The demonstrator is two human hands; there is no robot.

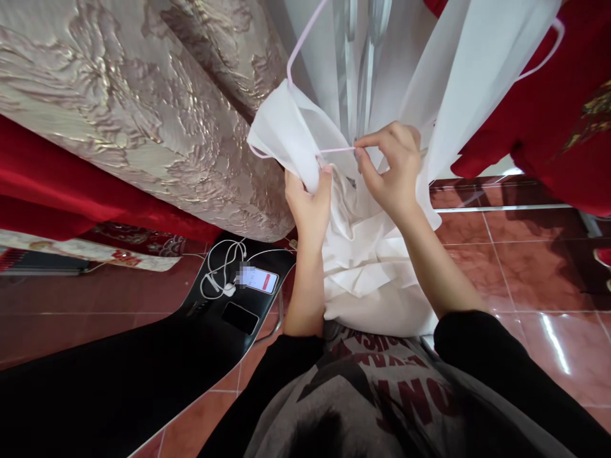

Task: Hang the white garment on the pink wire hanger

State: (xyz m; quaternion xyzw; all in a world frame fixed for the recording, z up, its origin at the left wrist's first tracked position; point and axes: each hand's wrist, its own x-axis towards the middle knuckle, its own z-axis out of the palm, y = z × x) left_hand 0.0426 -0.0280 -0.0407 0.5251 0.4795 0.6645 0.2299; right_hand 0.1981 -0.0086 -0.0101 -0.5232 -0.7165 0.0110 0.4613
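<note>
A white fabric garment cover (372, 267) hangs in front of me and bunches down to my lap. My left hand (309, 202) is closed on a folded edge of this white fabric. My right hand (391, 166) pinches a thin pale pink hanger wire (334, 151) that runs across between my two hands. The same pink hanger (301, 43) rises in a loop above the fabric. More white fabric (477, 70) spreads up to the right.
A silvery embossed garment (143, 108) hangs at the left over red cloth (57, 191). Red garments (548, 114) hang at the right. Two phones (260, 280) and a white cable (219, 273) lie on a black surface (143, 375). The floor is glossy red tile (525, 267).
</note>
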